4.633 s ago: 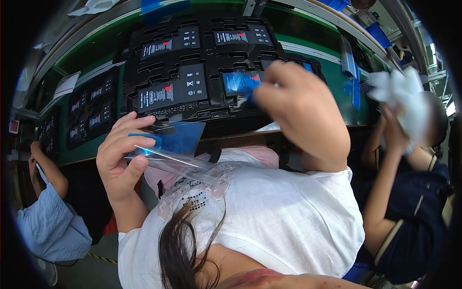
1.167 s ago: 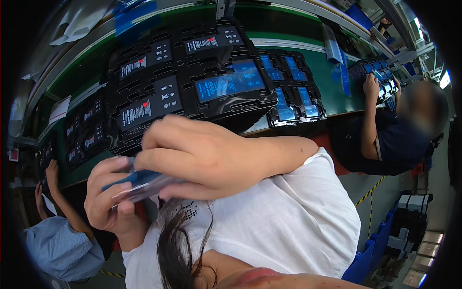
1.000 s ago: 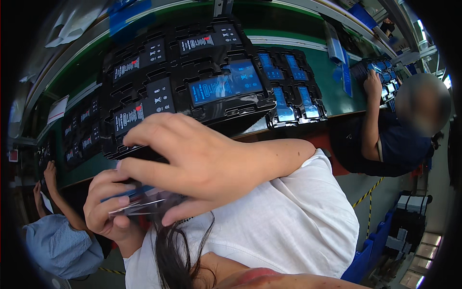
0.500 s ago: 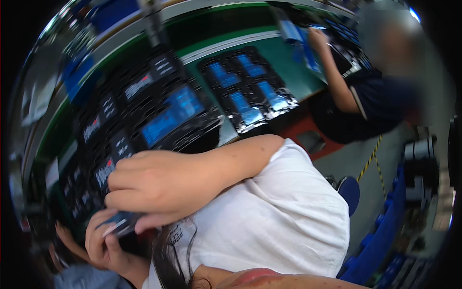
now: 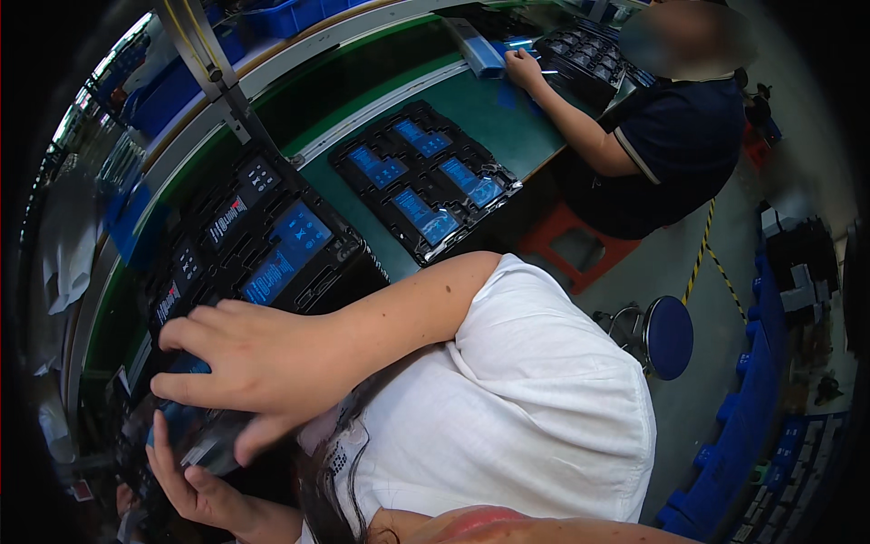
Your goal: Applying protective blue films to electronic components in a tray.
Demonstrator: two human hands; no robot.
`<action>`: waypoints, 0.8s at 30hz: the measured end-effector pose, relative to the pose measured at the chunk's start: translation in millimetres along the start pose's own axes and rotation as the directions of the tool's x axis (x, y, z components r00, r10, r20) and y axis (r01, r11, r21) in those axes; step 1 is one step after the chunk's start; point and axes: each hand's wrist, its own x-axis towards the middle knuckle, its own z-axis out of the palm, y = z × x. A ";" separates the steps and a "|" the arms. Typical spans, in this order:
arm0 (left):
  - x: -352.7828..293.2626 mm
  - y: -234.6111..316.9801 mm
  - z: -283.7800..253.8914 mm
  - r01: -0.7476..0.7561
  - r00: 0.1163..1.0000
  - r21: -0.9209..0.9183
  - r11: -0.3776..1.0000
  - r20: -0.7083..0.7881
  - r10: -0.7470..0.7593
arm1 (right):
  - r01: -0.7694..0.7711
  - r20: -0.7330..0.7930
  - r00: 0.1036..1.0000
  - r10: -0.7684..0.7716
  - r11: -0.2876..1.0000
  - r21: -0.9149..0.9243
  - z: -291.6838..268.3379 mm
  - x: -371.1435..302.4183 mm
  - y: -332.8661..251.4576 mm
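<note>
My right hand (image 5: pixel 245 363) reaches across from the right, its fingers spread and its thumb apart, with nothing visible in its grasp. Below it my left hand (image 5: pixel 204 494) is raised with fingers and thumb apart. Between the two hands shows a dark, glossy flat piece (image 5: pixel 186 426), bluish in places; its kind is unclear, and the right hand partly hides it. Just beyond my right hand stands a black moulded tray (image 5: pixel 313 295) holding flat battery packs, among them a blue one (image 5: pixel 290 249) and a black-and-white one (image 5: pixel 231 218).
Farther right, a second black tray (image 5: pixel 353 186) with several blue packs lies on the green bench (image 5: pixel 503 118). A co-worker (image 5: pixel 675 136) sits at the bench, one hand on blue-and-silver material. A red stool (image 5: pixel 580 245), a round blue stool (image 5: pixel 669 337) and blue bins (image 5: pixel 725 435) stand to the right.
My hands have drawn apart from the dark flat piece they were closed around. Their fingers have spread. The whole view has shifted, and the co-worker's hand now appears farther left.
</note>
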 end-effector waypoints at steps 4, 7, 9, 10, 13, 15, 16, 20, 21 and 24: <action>-3.8 -10.8 -1.5 0.211 0.966 -0.659 0.722 0.030 -0.255 | 0.065 -0.120 0.989 -0.085 0.984 -0.167 14.5 2.3 9.3; -2.1 -9.9 -5.6 0.269 0.940 -0.798 0.539 0.095 -0.328 | 0.083 -0.066 0.994 -0.086 0.995 -0.051 6.1 0.8 -1.2; 1.1 7.2 -3.4 0.312 0.938 -0.793 0.523 0.170 -0.302 | 0.072 -0.059 0.996 -0.070 0.997 0.033 7.0 0.1 -4.6; -1.0 6.4 -4.9 0.314 0.937 -0.791 0.526 0.169 -0.305 | 0.072 -0.060 0.996 -0.070 0.997 0.038 9.1 -0.1 -3.3; -8.2 -2.8 -15.8 0.358 0.933 -0.751 0.555 0.268 -0.240 | 0.118 -0.136 0.981 -0.140 0.980 -0.160 22.2 7.6 2.3; -17.9 -14.5 -18.3 0.298 0.953 -0.763 0.574 0.207 -0.220 | 0.171 -0.070 0.982 -0.177 0.981 -0.094 22.2 6.2 3.9; -23.0 -19.6 -21.2 0.238 0.970 -0.774 0.586 0.157 -0.187 | 0.213 -0.009 0.977 -0.213 0.976 -0.039 22.2 6.7 6.4; -14.7 -42.3 -8.2 0.287 0.955 -0.699 0.655 0.161 -0.247 | -0.023 -0.257 0.966 0.004 0.997 -0.072 -0.8 -5.2 21.7; -24.0 -53.5 -15.2 0.287 0.953 -0.703 0.650 0.141 -0.268 | -0.236 -0.292 0.919 0.266 0.962 0.134 -6.7 -4.2 16.0; -68.7 -105.1 -38.2 0.432 0.871 -0.752 0.498 0.205 -0.446 | -0.563 -0.157 0.662 0.733 0.625 0.542 -17.2 -0.1 24.8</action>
